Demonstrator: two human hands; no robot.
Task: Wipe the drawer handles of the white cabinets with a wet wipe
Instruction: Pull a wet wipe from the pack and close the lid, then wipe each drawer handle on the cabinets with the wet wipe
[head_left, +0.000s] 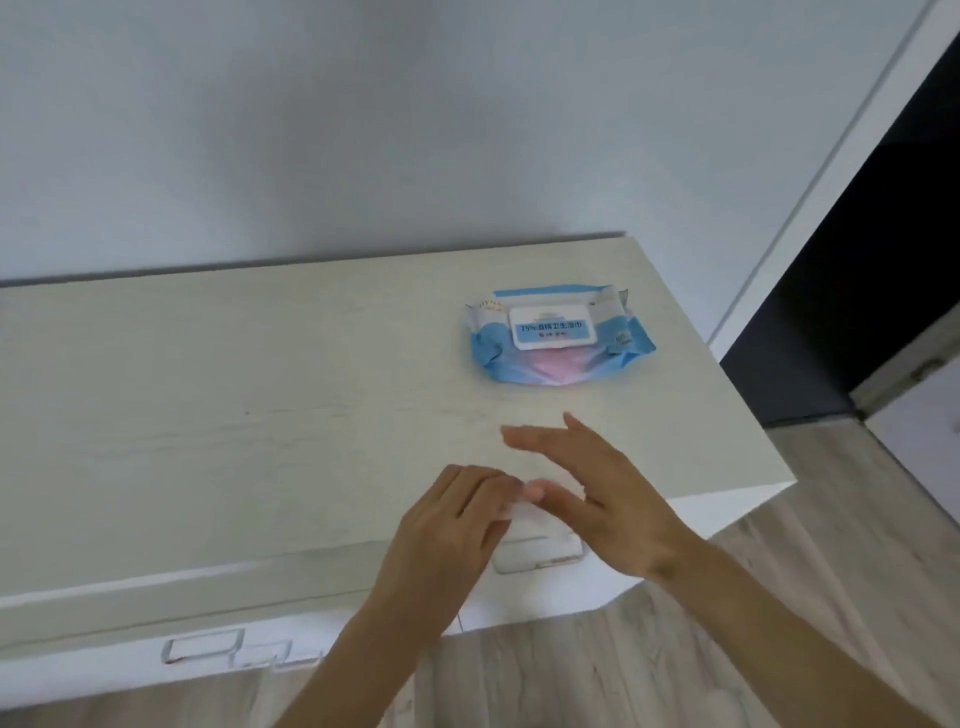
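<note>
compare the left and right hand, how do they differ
The left hand has curled fingers pinching a white wipe; the right hand has straight fingers, only its thumb at the wipe. The left hand sits nearer the camera; the right hand reaches farther over the cabinet top. Both are at the front edge, above a handle.

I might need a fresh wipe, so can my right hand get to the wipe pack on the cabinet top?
Probably yes: the right hand is open, with only bare cabinet top between it and the wipe pack; the left hand holds the wet wipe.
</note>
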